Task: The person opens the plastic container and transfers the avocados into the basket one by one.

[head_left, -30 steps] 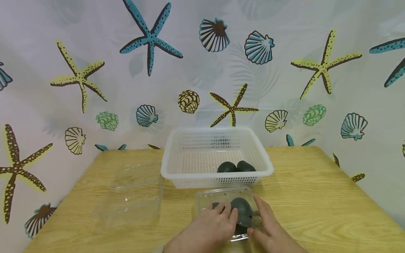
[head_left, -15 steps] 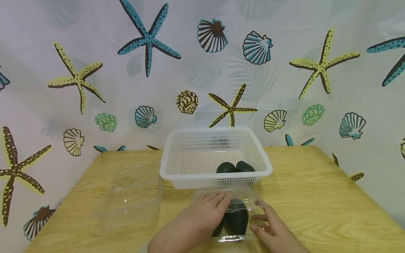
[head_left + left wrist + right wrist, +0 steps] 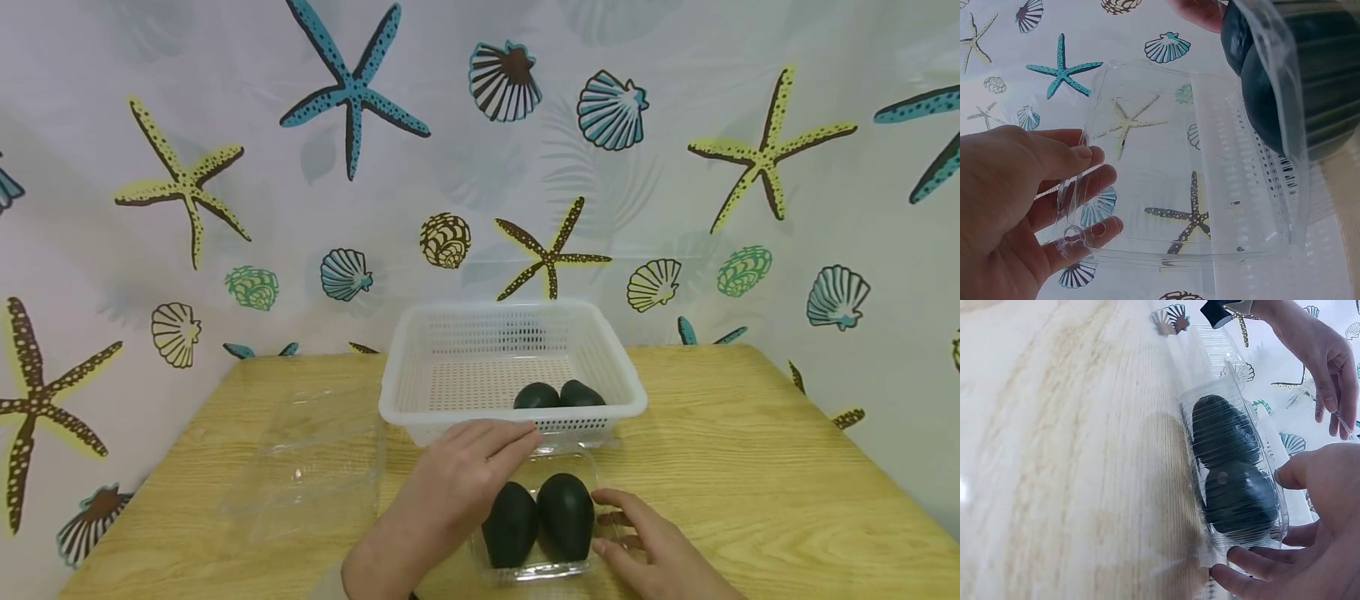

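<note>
Two dark green avocados [image 3: 512,525] lie side by side in a clear plastic clamshell container [image 3: 543,572] at the table's front. My left hand [image 3: 465,475] is over the container's back left part. In the left wrist view its thumb and fingers pinch the edge of the raised clear lid [image 3: 1147,255], which stands open from the base. My right hand [image 3: 648,542] grips the container's right side. The right wrist view shows its thumb [image 3: 1290,474] at the rim and its fingers curled low against the side wall.
Behind the container stands a white perforated basket [image 3: 510,418] with two more avocados [image 3: 537,396] in its front right part. Another clear plastic container [image 3: 315,467] lies open on the left of the wooden table [image 3: 750,483]. A patterned curtain [image 3: 450,167] hangs behind.
My left hand has left the avocados and moved back and up, lifting the lid off them. Both avocados now lie in plain view. My right hand has stayed at the container's right side.
</note>
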### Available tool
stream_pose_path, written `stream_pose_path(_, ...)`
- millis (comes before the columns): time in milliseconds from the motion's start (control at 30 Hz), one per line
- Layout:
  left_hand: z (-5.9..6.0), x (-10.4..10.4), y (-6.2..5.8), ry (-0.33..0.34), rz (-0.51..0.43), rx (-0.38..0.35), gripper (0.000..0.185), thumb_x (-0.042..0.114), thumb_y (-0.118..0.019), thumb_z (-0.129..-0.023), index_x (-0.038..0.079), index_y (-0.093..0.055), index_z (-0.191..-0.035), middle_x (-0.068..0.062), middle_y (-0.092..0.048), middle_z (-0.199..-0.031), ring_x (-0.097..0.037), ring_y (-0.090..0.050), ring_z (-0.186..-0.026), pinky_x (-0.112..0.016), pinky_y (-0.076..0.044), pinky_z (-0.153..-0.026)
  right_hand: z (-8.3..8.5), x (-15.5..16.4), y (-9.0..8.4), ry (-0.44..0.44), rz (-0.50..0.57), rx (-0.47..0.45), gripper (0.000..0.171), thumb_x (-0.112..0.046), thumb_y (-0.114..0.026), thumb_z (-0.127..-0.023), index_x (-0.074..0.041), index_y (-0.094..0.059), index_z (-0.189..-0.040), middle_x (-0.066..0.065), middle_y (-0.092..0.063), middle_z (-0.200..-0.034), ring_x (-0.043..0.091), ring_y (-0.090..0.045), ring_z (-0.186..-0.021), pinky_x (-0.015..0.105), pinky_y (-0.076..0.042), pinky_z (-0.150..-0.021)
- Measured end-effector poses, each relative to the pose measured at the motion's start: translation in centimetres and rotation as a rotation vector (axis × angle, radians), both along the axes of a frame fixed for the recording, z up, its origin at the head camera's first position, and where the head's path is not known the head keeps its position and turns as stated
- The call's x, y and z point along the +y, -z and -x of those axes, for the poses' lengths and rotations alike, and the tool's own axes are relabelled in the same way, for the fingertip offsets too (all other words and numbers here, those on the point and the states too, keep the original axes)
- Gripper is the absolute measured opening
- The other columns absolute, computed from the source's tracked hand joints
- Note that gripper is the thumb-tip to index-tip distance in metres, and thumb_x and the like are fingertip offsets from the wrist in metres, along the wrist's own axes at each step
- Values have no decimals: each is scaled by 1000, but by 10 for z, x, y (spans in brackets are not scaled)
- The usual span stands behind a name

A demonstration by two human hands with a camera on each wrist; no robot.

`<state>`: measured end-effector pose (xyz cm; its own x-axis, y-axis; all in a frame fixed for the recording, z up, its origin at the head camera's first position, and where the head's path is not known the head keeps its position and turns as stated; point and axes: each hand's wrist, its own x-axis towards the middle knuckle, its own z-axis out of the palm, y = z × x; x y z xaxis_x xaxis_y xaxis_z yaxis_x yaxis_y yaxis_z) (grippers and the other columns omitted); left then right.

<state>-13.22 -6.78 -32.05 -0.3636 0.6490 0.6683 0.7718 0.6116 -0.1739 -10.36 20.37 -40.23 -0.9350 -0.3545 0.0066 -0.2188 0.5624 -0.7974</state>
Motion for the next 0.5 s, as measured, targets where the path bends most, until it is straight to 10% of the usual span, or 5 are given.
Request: stream_pose_path(500, 0, -8, -8, 74, -102, 39, 30, 5, -80, -80, 16, -74, -107, 1, -72, -118, -15, -64, -117, -37, -46, -110, 4, 11, 4, -87, -93, -41, 50, -35, -62, -97, -3, -52, -134, 17, -58, -133, 31, -64, -110, 28, -58, -79)
